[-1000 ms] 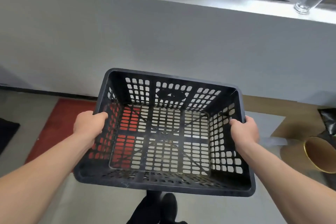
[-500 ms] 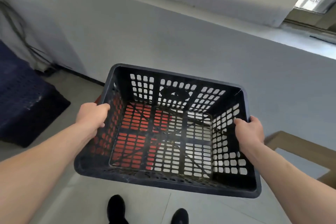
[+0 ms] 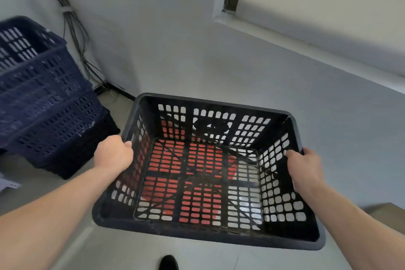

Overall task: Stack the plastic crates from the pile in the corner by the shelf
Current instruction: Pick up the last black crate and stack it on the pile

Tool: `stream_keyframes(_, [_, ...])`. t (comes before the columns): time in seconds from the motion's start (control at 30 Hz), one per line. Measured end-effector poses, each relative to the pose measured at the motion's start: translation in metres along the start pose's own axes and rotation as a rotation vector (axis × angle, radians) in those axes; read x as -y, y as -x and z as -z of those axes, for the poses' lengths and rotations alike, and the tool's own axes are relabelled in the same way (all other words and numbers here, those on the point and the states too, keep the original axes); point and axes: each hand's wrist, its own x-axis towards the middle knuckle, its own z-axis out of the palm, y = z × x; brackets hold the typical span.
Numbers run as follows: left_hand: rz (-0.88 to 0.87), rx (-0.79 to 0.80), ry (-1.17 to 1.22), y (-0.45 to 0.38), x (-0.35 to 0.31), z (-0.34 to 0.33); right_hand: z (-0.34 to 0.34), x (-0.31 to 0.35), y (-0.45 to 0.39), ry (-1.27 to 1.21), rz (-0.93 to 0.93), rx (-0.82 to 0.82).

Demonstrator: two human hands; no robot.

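Two hands gripping black crate [image 3: 206, 173] by side rims, left hand [image 3: 114, 155], right hand [image 3: 304, 166], opening upward, long axis left-right

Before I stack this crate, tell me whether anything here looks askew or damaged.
The blue crate stack at left sits unevenly: its top crate is tilted, not nested flat. The black crate, held by the left hand and right hand, shows no clear damage.

One black plastic crate [image 3: 210, 173], one stack of dark blue crates [image 3: 41, 98] whose exact number is unclear, two hands, left hand [image 3: 114, 154] and right hand [image 3: 305, 166], one shoe tip [image 3: 168, 262], one bundle of cables [image 3: 72, 22]
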Motion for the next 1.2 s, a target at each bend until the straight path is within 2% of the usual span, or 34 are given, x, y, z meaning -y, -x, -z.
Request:
stream_keyframes(0.13, [0.066,-0.033,-0.02,-0.023,0.017,0.023,-0.038,0.031,0.009,-0.001,0.041,0.025])
stream_keyframes(0.3, [0.216,0.048,0.248,-0.056,0.028,0.038,-0.079,0.066,0.007,-0.002,0.087,0.072])
stream_keyframes(0.43, [0.342,0.049,0.407,-0.085,0.031,0.041,-0.114,0.089,-0.012,-0.018,0.077,0.155])
stream_keyframes(0.6, [0.37,-0.002,0.353,-0.122,0.014,0.059,-0.156,0.133,-0.042,0.026,0.098,0.243])
stream_keyframes(0.83, [0.403,-0.064,0.273,-0.191,0.003,0.098,-0.209,0.225,-0.071,0.112,0.269,0.326])
stream_keyframes(1.2, [0.422,-0.128,0.263,-0.26,0.007,0.189,-0.283,0.351,-0.06,0.158,0.344,0.376])
